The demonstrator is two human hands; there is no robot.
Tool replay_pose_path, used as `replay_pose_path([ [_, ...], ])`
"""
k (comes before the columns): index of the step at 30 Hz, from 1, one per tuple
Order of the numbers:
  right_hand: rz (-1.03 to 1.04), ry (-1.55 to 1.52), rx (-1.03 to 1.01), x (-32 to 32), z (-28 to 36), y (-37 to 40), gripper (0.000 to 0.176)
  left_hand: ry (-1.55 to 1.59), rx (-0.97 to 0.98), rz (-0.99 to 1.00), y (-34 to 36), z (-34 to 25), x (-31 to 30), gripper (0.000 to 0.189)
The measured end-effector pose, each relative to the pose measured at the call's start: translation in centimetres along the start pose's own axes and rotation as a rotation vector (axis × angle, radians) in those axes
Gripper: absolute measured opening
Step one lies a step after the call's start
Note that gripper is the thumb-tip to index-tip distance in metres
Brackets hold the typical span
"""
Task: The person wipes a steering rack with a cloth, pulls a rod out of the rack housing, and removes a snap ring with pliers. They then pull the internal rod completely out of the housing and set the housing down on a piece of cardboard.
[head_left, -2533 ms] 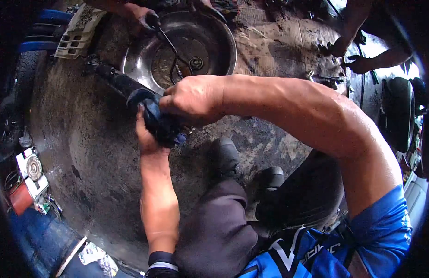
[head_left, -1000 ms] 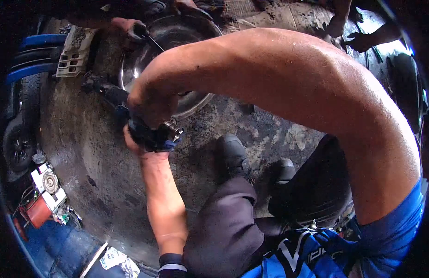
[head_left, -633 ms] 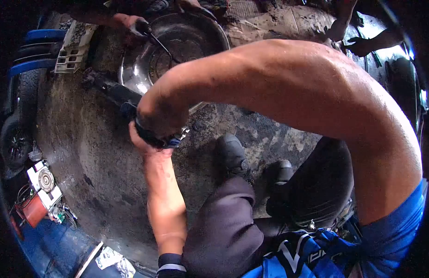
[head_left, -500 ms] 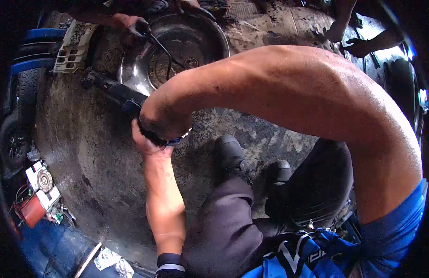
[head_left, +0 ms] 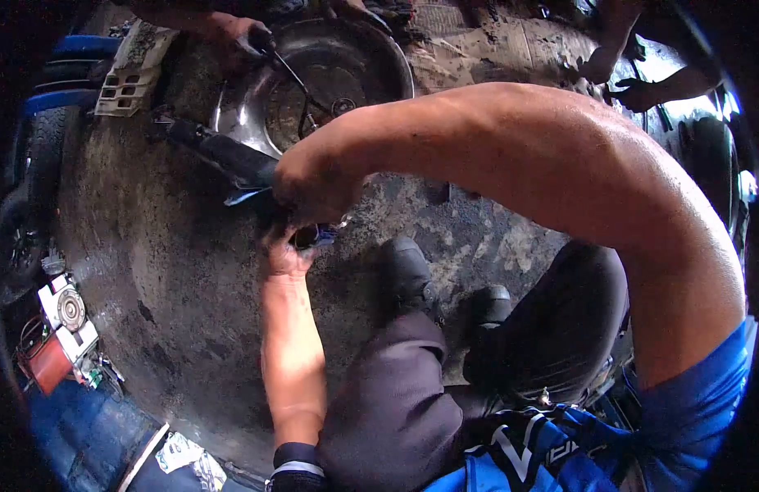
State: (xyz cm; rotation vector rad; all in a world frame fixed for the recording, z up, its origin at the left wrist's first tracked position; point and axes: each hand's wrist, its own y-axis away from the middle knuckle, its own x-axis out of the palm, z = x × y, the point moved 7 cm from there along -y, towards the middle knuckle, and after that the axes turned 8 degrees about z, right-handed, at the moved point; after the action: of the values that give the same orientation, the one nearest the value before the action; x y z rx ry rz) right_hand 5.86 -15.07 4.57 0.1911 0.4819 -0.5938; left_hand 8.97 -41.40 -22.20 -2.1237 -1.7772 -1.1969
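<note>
The right hand (head_left: 315, 185) is clenched from above around the near end of a dark greasy shaft (head_left: 224, 154), fingers curled tight. The left hand (head_left: 286, 251) closes on the same end from below, just under the right, with a bit of bright metal showing between them. A strip of blue rag (head_left: 245, 197) sticks out beside the right hand. The shaft slants up and away to the left over the stained concrete floor (head_left: 174, 271), its far end near a large steel basin (head_left: 396, 78). Another person's hand (head_left: 242, 36) holds a thin rod (head_left: 291, 72) down into that basin. A grey hollow block (head_left: 130, 67) lies left of it, and the person's black shoes (head_left: 408, 271) stand just right of the hands
</note>
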Motion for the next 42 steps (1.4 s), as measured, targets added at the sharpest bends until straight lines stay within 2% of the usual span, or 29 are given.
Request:
replay_pose_path([
  [2, 0.404, 0.168, 0.069, 6.6, -4.5, -10.0, 0.027, -0.092, 0.034, 0.036, 0.0, -0.4, 0.1, 0.060],
  [3, 0.579, 0.190, 0.091, 9.3, -6.7, -12.4, 0.028, 0.041, 0.008, 0.108, 0.0, 0.2, 0.0, 0.060],
  [5, 0.753, 0.135, 0.130, 11.4, -9.0, -14.7, 0.031, 0.192, -0.021, 0.174, 0.2, 0.7, 0.1, 0.060],
  [6, 0.755, 0.135, 0.126, 11.6, -8.9, -14.9, 0.031, 0.190, -0.019, 0.158, 0.2, 0.8, 0.0, 0.060],
  [11, 0.642, -0.112, 0.452, 12.0, -10.5, -13.7, 0.033, 0.233, 0.002, 0.127, 0.1, 1.1, 0.4, 0.061],
  [12, 0.643, -0.109, 0.450, 12.0, -11.2, -13.2, 0.033, 0.248, 0.014, 0.123, 0.0, 1.0, 0.6, 0.061],
  [14, 0.478, -0.168, 0.153, 11.3, -11.7, -13.0, 0.037, 0.283, 0.043, 0.114, -0.3, 0.8, 1.2, 0.061],
  [15, 0.482, -0.167, 0.149, 11.6, -11.9, -12.6, 0.037, 0.298, 0.053, 0.112, -0.5, 0.8, 1.5, 0.061],
  [17, 0.335, -0.336, 0.144, 11.4, -12.1, -12.4, 0.040, 0.341, 0.080, 0.113, -0.8, 0.6, 2.1, 0.061],
  [18, 0.339, -0.331, 0.140, 11.9, -12.4, -12.1, 0.040, 0.361, 0.090, 0.114, -1.0, 0.7, 2.0, 0.062],
  [20, 0.188, -0.221, 0.119, 11.7, -13.0, -11.8, 0.043, 0.383, 0.108, 0.114, -1.2, 1.1, 1.6, 0.062],
  [22, 0.177, -0.151, 0.121, 11.4, -12.6, -11.7, 0.039, -0.148, 0.202, -0.014, -1.4, 0.8, -0.4, 0.058],
  [23, 0.153, -0.292, 0.161, 11.7, -13.1, -11.7, 0.037, -0.150, 0.207, -0.016, -1.5, 0.9, -1.1, 0.058],
  [24, 0.130, -0.433, 0.201, 11.7, -13.2, -11.8, 0.036, 0.252, 0.122, -0.022, -1.8, 1.6, -1.6, 0.055],
  [25, 0.133, -0.432, 0.197, 11.8, -13.0, -11.7, 0.036, 0.654, 0.032, -0.025, -2.0, 2.3, -1.5, 0.052],
  [26, 0.106, -0.492, 0.257, 11.8, -13.1, -11.5, 0.035, 0.654, 0.039, -0.027, -2.4, 2.2, -2.4, 0.052],
  [27, 0.080, -0.550, 0.318, 11.8, -13.3, -11.4, 0.034, 0.515, -0.032, 0.028, -3.1, 2.4, -2.9, 0.051],
  [28, 0.085, -0.547, 0.317, 11.8, -13.2, -11.4, 0.034, 0.376, -0.105, 0.081, -3.3, 2.9, -3.3, 0.049],
  [29, 0.082, -0.505, 0.315, 11.6, -13.1, -11.4, 0.033, 0.380, -0.101, 0.079, -3.1, 3.4, -3.9, 0.049],
  [31, 0.085, -0.455, 0.307, 11.3, -13.0, -11.4, 0.032, 0.638, -0.055, 0.099, -2.3, 2.6, -1.5, 0.048],
  [32, 0.098, -0.383, 0.246, 11.1, -12.6, -11.3, 0.031, 0.639, -0.046, 0.104, -2.4, 2.2, -0.7, 0.048],
  [34, 0.118, -0.309, 0.188, 11.1, -12.8, -11.4, 0.030, 0.363, -0.015, 0.171, -2.4, 1.8, 0.2, 0.047],
  [35, 0.161, -0.235, 0.095, 11.1, -12.5, -11.7, 0.030, 0.367, -0.006, 0.172, -2.6, 1.7, 0.6, 0.047],
  [36, 0.202, -0.163, 0.002, 11.1, -11.7, -12.0, 0.030, 0.479, 0.034, 0.219, -2.9, 1.4, 1.2, 0.045],
  [37, 0.280, -0.199, 0.058, 11.2, -11.8, -11.9, 0.026, 0.591, 0.071, 0.267, -3.0, 1.0, 1.8, 0.043],
  [38, 0.287, -0.196, 0.059, 11.1, -12.1, -12.2, 0.026, 0.596, 0.076, 0.266, -3.0, 0.8, 2.0, 0.043],
  [40, 0.420, 0.131, -0.239, 11.8, -10.8, -12.9, 0.021, 0.452, 0.032, 0.169, -2.6, 1.0, 1.4, 0.041],
  [42, 0.484, 0.032, -0.184, 12.2, -11.1, -13.3, 0.018, 0.410, 0.041, 0.102, -2.4, 1.0, 0.7, 0.042],
])
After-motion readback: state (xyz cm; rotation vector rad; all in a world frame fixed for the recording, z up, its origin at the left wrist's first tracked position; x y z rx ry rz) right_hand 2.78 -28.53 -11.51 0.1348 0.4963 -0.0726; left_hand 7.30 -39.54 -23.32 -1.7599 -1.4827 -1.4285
